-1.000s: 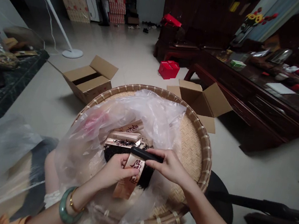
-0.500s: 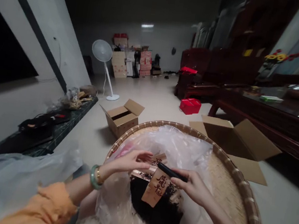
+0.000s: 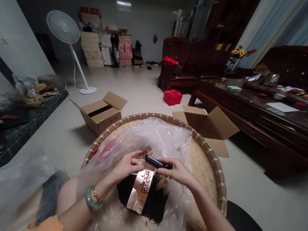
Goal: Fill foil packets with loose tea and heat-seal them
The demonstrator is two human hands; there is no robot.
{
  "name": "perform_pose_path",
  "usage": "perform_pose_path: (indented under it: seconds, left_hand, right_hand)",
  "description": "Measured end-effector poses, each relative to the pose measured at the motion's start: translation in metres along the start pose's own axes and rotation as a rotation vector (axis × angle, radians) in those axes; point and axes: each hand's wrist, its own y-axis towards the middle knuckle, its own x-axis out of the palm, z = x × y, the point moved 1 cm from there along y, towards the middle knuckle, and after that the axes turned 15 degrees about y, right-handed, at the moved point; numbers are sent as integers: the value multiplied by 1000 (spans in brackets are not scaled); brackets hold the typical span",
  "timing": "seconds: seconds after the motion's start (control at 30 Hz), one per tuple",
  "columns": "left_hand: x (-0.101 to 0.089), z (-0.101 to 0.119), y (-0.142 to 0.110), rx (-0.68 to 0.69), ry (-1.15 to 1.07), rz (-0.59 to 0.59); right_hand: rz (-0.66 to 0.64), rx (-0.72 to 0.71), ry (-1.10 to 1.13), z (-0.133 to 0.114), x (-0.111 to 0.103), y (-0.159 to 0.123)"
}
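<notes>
A slim black bar-shaped tool (image 3: 153, 161) is gripped by my right hand (image 3: 177, 170), lying across the top of a gold packet. The gold packet (image 3: 140, 191) hangs upright with dark brush-style characters on its front. My left hand (image 3: 126, 166) has its thumb and fingers closed at the packet's upper left edge. Behind the tool, part of another printed gold packet (image 3: 144, 152) shows. Below them a black, loose-looking mass (image 3: 155, 202) rests on crumpled clear plastic sheeting (image 3: 163, 132), inside a round woven bamboo tray (image 3: 213, 161).
Open cardboard boxes stand beyond the tray, one at left (image 3: 100, 113) and one at right (image 3: 207, 125). A white standing fan (image 3: 63, 26), a red box (image 3: 172, 97) and a dark wooden table (image 3: 258, 115) are farther off. A black round seat (image 3: 247, 229) is at lower right.
My left hand has come in from spread fingers to a pinch at the packet's top edge. The packet hangs straighter. The camera view has turned right.
</notes>
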Motion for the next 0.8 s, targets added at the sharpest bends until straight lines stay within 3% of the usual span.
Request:
perform_pose_path:
  seconds: [0.3,0.43,0.5,0.63,0.8]
  left_hand:
    - [7,-11,-1,2,-31,7]
    - [5,-17,-1,20,-30,9]
    - [4,-17,-2,23,-13,23]
    - [6,-12,-7,19,-13,36]
    - [16,-13,-9,50,-12,89]
  right_hand:
    - [2,-12,-157,10,9,9]
    - [0,-32,-99,10,6,3]
    - [55,-30,-109,11,-2,-5]
    - [320,-13,-347,25,-20,-27]
    - [350,-91,-606,62,-34,-48]
